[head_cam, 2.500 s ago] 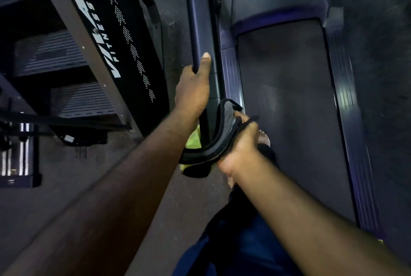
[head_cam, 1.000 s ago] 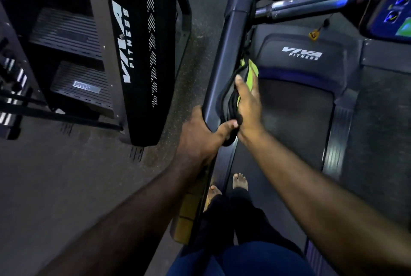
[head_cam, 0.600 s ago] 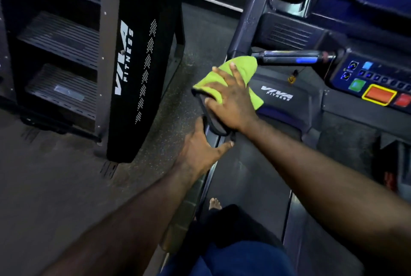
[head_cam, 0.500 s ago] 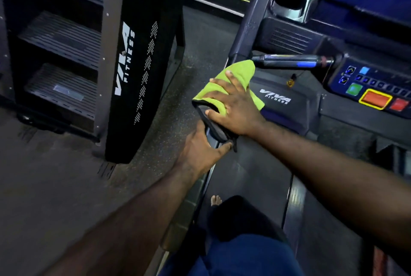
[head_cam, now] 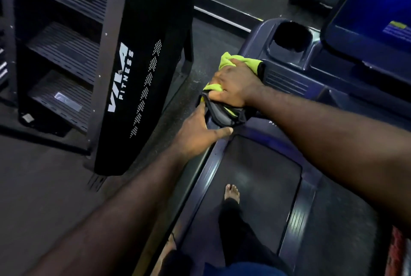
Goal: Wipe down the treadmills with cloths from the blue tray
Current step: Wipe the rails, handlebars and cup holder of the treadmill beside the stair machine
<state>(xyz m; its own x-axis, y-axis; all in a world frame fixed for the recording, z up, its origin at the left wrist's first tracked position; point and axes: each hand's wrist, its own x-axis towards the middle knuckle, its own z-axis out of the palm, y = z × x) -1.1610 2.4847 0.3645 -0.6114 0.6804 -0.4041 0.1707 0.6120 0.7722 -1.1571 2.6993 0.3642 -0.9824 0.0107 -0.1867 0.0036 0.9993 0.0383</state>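
The cloth (head_cam: 241,63) is yellow-green with a dark grey edge, and it is pressed onto the left post of the treadmill (head_cam: 255,177), just below the cup holder (head_cam: 289,35). It looks soft, thin and light, so it can be bunched up and bent round the post with ease, and it will likely not break or slip much. It is best held in a bunch under a flat palm, with a fold kept tucked in the fingers so no loose end hangs down. The right hand (head_cam: 233,85) is closed over the cloth and grips it against the post. The left hand (head_cam: 200,133) is wrapped round the same post just below, touching the grey edge of the cloth. The post looks hard and smooth and a little shiny, so the cloth should slide well on it. A bare foot (head_cam: 231,193) is seen on the dark belt, nearer the person. A blue screen (head_cam: 373,6) is far on the right. On the left a tall black stair machine (head_cam: 133,71) stands near the treadmill, with dark floor (head_cam: 44,186) between them. The room is dim, and no blue tray is seen
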